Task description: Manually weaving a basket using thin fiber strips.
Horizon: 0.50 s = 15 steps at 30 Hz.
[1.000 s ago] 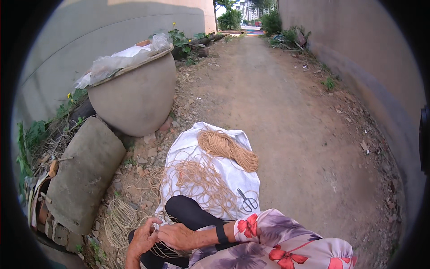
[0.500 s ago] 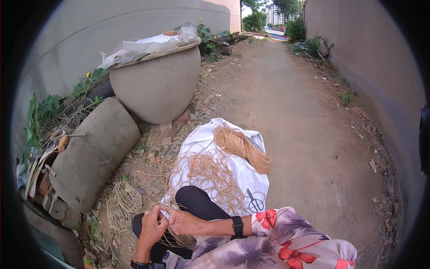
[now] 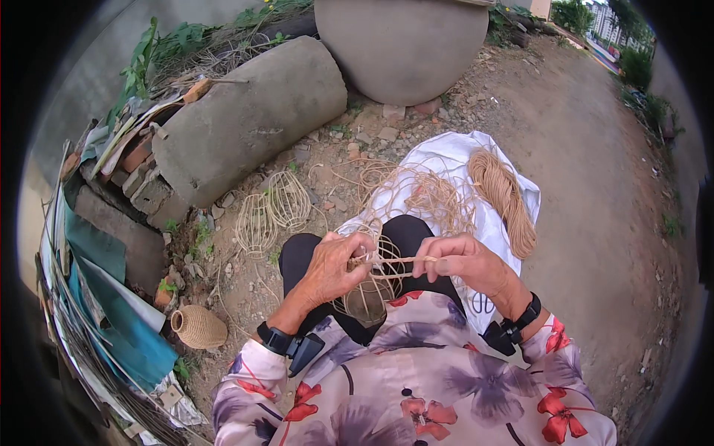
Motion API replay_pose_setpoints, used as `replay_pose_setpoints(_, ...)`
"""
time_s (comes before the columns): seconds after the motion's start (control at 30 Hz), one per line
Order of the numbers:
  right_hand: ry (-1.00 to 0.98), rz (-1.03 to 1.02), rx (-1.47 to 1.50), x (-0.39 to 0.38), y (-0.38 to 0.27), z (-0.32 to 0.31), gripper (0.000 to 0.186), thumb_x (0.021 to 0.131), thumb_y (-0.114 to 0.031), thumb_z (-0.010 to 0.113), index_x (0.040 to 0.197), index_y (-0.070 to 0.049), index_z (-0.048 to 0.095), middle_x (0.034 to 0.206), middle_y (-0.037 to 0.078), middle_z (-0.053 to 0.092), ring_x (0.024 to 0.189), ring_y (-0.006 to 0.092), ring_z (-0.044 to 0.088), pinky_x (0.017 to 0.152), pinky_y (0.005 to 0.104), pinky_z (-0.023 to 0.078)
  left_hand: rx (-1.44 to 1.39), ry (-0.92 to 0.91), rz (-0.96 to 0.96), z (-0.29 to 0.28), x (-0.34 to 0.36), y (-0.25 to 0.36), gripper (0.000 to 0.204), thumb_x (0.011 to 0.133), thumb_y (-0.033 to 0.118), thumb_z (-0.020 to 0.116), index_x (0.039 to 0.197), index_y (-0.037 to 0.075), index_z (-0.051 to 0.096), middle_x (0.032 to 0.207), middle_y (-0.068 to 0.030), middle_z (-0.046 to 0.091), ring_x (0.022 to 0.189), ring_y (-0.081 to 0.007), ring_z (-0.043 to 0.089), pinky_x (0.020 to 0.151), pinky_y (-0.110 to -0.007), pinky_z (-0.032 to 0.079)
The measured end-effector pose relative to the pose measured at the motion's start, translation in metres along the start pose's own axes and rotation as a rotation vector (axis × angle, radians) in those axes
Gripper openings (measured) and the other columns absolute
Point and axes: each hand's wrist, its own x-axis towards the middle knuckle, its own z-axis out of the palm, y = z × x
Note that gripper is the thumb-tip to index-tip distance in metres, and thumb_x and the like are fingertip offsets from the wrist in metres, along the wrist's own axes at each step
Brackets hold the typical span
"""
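My left hand [image 3: 338, 267] is closed on the rim of an open lattice basket frame [image 3: 370, 291], which rests in my lap between my knees. A tan cord [image 3: 398, 260] stretches from that rim to my right hand [image 3: 472, 267], where thumb and fingers pinch it. Part of the frame is hidden behind my left fingers. Beyond my knees, loose tangled cord [image 3: 439, 197] spreads over a white sheet [image 3: 401, 167]. At the sheet's right lies a thick bundle of tan cord [image 3: 502, 201]. Scissors [image 3: 482, 302] show their handles beside my right forearm.
Two similar lattice frames [image 3: 288, 201] lie on the stony ground at left. A small finished woven vase [image 3: 199, 327] lies nearer. A concrete cylinder [image 3: 253, 115], a large grey pot [image 3: 401, 48] and blue sheeting [image 3: 111, 312] border the left; a dirt path [image 3: 587, 223] runs along the right.
My hands, close together before, are now apart with the cord drawn between them. My right hand has moved rightward. The view has tilted down and turned left, bringing the woven vase into sight.
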Motion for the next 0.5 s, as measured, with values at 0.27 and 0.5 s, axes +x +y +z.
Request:
replay_pose_setpoints(0.27, 0.414, -0.504, 0.085, -0.123, -0.074, -0.113, 0.040, 0.096, -0.041, 0.058, 0.068, -0.017, 0.042, 0.052, -0.005, 0.042, 0.051, 0.0117, 0.042, 0.082, 0.0361, 0.042, 0.018, 0.067, 0.030, 0.005, 0.000, -0.007, 0.026, 0.075, 0.015, 0.069, 0.099, 0.012, 0.059, 0.070, -0.0048, 0.058, 0.068, -0.0240, 0.055, 0.073, -0.036, 0.043)
replay_pose_setpoints(0.5, 1.094, -0.246, -0.567, -0.192, -0.077, -0.201, 0.030, 0.096, -0.031, 0.060, 0.076, -0.010, 0.052, 0.062, -0.003, 0.047, 0.060, 0.0088, 0.045, 0.062, 0.0265, 0.038, 0.005, 0.132, -0.016, 0.009, 0.001, -0.003, 0.025, 0.076, 0.013, 0.069, 0.099, 0.010, 0.059, 0.072, -0.0059, 0.060, 0.069, -0.0256, 0.057, 0.071, -0.037, 0.045)
